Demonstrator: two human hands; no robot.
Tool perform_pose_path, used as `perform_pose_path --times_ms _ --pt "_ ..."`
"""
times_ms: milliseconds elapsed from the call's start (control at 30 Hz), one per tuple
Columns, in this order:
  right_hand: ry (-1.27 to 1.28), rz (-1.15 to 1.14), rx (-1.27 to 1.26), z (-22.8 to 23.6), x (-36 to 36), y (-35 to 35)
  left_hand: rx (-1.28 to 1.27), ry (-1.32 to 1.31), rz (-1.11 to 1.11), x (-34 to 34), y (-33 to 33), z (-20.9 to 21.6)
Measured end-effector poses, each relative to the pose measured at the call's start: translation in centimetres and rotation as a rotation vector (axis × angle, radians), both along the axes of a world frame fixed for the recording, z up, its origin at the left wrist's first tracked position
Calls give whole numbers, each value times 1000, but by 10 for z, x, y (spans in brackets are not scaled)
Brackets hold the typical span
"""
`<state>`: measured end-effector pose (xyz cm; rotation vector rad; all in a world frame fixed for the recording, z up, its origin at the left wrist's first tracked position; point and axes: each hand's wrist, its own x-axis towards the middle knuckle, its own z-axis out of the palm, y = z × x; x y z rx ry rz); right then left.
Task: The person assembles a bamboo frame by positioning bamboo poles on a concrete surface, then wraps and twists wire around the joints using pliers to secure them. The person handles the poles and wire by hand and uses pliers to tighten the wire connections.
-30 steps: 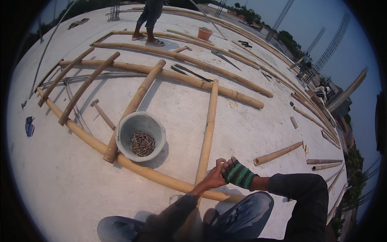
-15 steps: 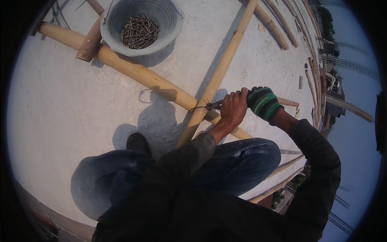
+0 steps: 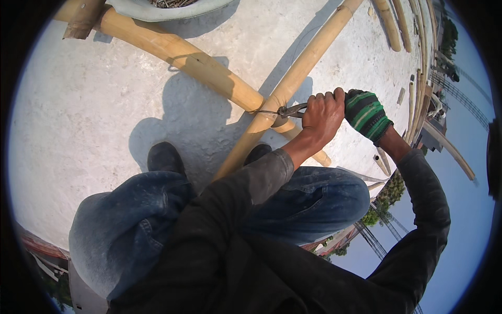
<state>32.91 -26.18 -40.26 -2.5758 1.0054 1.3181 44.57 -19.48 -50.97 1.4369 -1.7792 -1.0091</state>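
Head view: left fingers (image 3: 320, 101) clamped on half-hidden pincers (image 3: 296, 110), gloved right fingers (image 3: 356, 99) just beside, their grip hidden, unclear.

Handles of pincers (image 3: 291, 110) hidden inside left hand (image 3: 323, 118). Fingertips of gloved right hand (image 3: 367, 116) out of sight; cannot tell what they grip. Wire (image 3: 267, 111) lost from view beneath diagonal pole (image 3: 308, 57); pole's upper end cut off by top edge. Bucket (image 3: 172, 14) mostly beyond same edge, nails (image 3: 172, 2) barely showing. Right shoe (image 3: 257, 153) partly covered by sleeve (image 3: 261, 178).
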Motion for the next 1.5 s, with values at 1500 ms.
perform_pose_path --times_ms 1500 --pt "-100 -30 -183 -8 -21 39 -60 217 -104 11 6 -20"
